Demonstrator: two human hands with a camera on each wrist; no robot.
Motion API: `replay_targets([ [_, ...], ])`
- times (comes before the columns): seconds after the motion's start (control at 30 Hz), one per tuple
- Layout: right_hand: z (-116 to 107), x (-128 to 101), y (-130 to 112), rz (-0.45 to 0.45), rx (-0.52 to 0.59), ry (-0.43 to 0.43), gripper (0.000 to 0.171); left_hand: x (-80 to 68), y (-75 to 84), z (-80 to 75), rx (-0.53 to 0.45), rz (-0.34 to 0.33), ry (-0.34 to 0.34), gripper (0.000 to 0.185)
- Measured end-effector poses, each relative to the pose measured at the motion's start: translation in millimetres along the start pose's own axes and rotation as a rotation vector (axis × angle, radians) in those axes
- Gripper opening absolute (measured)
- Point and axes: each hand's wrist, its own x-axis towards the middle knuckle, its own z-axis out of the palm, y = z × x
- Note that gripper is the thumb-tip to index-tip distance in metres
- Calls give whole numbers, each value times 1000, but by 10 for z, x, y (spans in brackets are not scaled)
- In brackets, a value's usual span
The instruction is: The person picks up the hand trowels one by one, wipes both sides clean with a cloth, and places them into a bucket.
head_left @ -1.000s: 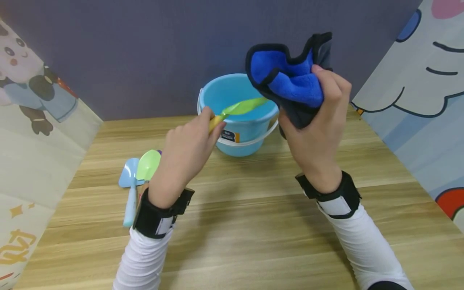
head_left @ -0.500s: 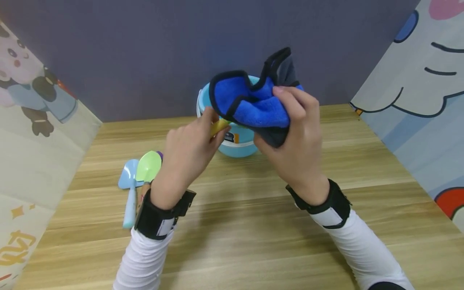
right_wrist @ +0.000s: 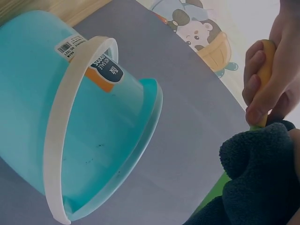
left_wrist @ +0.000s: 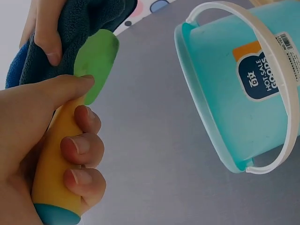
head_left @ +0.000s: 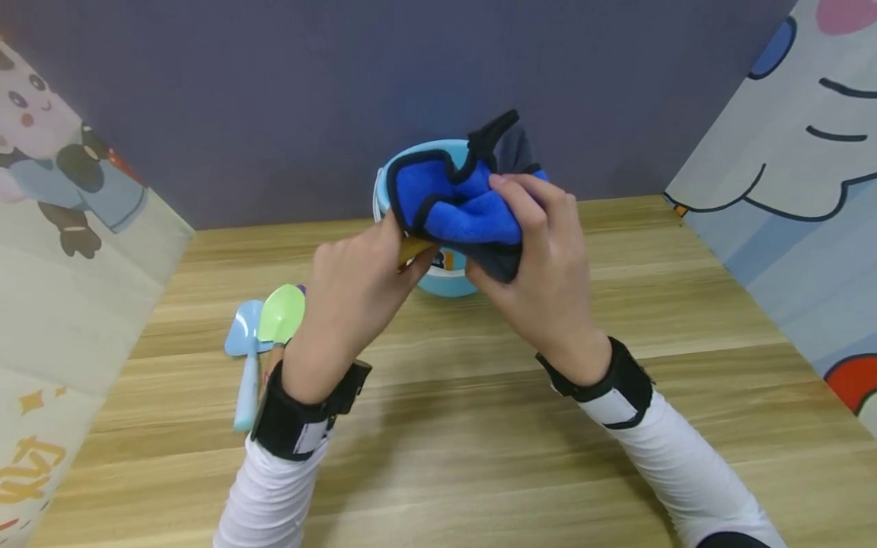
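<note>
Your left hand (head_left: 349,293) has a firm hold on a toy tool (left_wrist: 58,164), its fingers (left_wrist: 84,150) curled closed round the yellow handle (right_wrist: 267,56) and the thumb at the base of the green blade (left_wrist: 99,56). At three o'clock from it, your right hand (head_left: 544,278) pinches a bunched cloth (head_left: 473,221), blue on one face and dark on the other, edged in black. At the left hand's two o'clock, that cloth touches the blade; I cannot tell whether it wraps right round. Past your hands, near twelve o'clock on the tabletop (head_left: 479,472), a light-blue bucket (left_wrist: 213,79) with a white carrying handle (right_wrist: 55,131) stands upright, partly hidden by the cloth. At eight o'clock from your left hand lie a blue shovel (head_left: 248,373) and, just beside it, a light-green scoop (head_left: 281,313).
</note>
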Motion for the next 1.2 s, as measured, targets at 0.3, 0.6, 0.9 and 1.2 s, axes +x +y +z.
replay_targets([
  [0.3, 6, -5, 12, 7, 7, -19, 61, 11, 8, -12, 11, 20, 8, 37],
  [0.6, 10, -6, 26, 14, 8, -25, 61, 25, 12, -7, 5, 30, 19, 36],
  [0.9, -18, 29, 77, 37, 30, 48, 59, 20, 7, -18, -37, 91, 73, 37],
  [1.2, -61, 72, 125, 102, 81, 133, 55, 22, 6, -6, -99, 140, 134, 31],
])
